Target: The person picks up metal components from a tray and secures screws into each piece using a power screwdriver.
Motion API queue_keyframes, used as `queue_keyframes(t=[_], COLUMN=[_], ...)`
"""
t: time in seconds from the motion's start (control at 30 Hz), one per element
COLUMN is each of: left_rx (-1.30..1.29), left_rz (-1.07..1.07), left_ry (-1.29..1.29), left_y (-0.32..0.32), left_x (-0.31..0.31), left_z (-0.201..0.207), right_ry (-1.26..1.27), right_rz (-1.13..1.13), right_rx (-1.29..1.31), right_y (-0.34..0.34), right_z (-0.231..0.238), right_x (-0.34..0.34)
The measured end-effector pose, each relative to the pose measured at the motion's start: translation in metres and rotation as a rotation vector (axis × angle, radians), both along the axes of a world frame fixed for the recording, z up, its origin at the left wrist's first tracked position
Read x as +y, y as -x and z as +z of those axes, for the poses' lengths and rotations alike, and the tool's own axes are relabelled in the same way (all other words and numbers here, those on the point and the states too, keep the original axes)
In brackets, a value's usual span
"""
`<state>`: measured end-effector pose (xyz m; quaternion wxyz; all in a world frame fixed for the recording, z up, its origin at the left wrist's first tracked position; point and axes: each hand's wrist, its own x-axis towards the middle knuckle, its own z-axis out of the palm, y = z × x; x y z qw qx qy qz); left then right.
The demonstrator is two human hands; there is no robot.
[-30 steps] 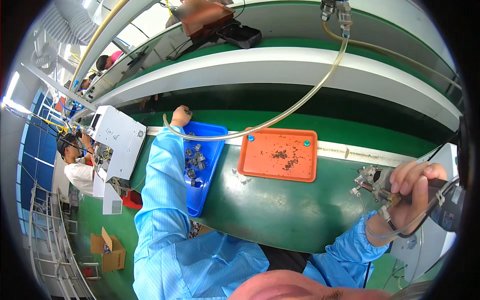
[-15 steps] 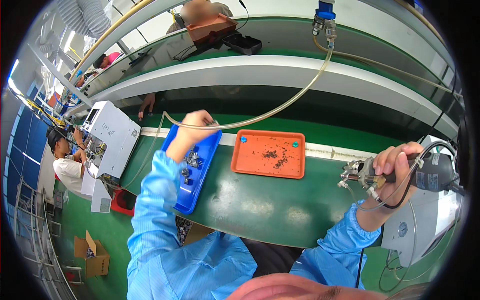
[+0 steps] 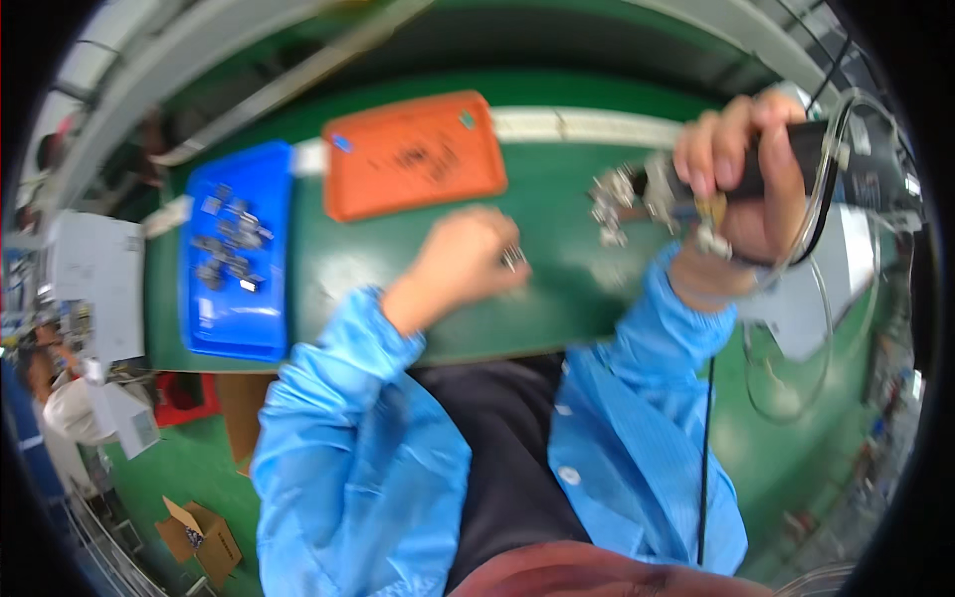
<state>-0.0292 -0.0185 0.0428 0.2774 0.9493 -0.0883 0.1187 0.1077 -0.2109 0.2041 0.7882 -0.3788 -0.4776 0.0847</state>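
Note:
My left hand (image 3: 463, 257) is closed above the green bench, a small metal part (image 3: 512, 259) poking out between its fingers. At the right, my right hand (image 3: 741, 164) wraps round the dark body of a power screwdriver (image 3: 863, 164). Its metal head (image 3: 622, 199) points left toward my left hand, the two apart. Clear tubes and a black cable run along the tool. Left of my left hand lies a blue tray (image 3: 269, 308) with several small metal parts (image 3: 234, 239). An orange tray (image 3: 348, 194) beyond that hand holds scattered dark bits. Motion blurs the picture.
A pale strip (image 3: 597, 127) runs along the bench's (image 3: 348, 274) far side. White machines stand at the left (image 3: 99, 279) and right (image 3: 846, 259). A cardboard box (image 3: 214, 542) sits on the floor, lower left. Another person sits at the far left.
My left hand has moved from over the blue tray to the bench's middle, with a metal part. The view has swung down and right. My right hand still grips the power screwdriver.

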Motion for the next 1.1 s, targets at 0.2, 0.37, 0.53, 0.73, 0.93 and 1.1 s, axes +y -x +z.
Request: queue_keyframes(t=[0.2, 0.37, 0.53, 0.73, 0.93, 1.1], left_rx=[-0.155, -0.135, -0.136, -0.166, -0.172, -0.155], left_rz=[-0.025, -0.127, -0.207, -0.205, -0.217, -0.218], left_ry=[0.160, 0.199, 0.211, 0.172, 0.167, 0.151], left_y=[-0.014, -0.011, -0.013, -0.017, -0.019, -0.017], left_x=[0.003, 0.011, 0.009, 0.010, 0.010, 0.008], left_z=[-0.022, -0.026, -0.036, -0.036, -0.035, -0.035], right_ry=[-0.024, 0.077, 0.151, 0.256, 0.208, 0.183], right_rz=[0.106, 0.108, 0.191, 0.133, 0.191, 0.263], right_rx=[0.061, 0.036, -0.063, -0.040, -0.066, -0.104], right_y=[-0.012, 0.007, 0.003, -0.002, -0.006, -0.007], right_z=[-0.035, -0.050, -0.061, -0.067, -0.071, -0.076], right_x=[-0.016, -0.010, -0.010, -0.008, -0.006, 0.000])
